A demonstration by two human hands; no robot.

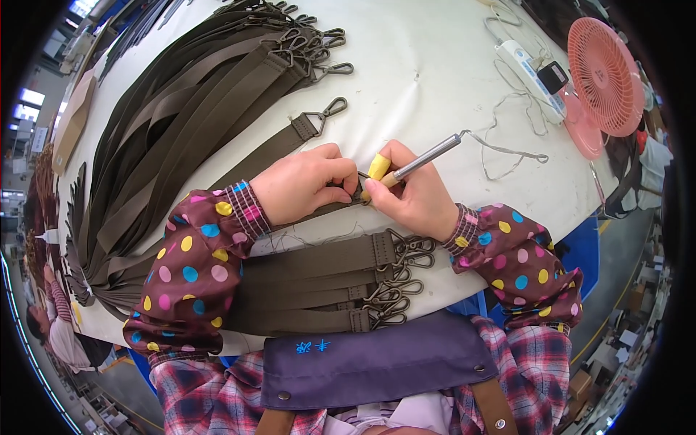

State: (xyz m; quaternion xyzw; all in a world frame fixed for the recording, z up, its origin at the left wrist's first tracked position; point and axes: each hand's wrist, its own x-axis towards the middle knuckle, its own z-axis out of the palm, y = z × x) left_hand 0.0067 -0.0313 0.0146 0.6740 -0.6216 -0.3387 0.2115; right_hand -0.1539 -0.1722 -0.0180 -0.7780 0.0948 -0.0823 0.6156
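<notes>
My left hand (303,185) pinches the end of an olive webbing strap (246,164) flat on the white table (420,65). My right hand (413,192) grips a metal pen-shaped heat tool (424,161) with a wooden grip, its tip at the strap end right beside my left fingers. A yellow cap covers my right index fingertip. The tool's grey cord (507,152) trails off to the right. Both forearms wear maroon sleeve covers with coloured dots.
A pile of olive straps with metal snap hooks (217,80) fans across the table's left. A smaller stack of hooked straps (326,283) lies near the front edge. A pink desk fan (605,76) and a white power strip (525,65) sit at the right.
</notes>
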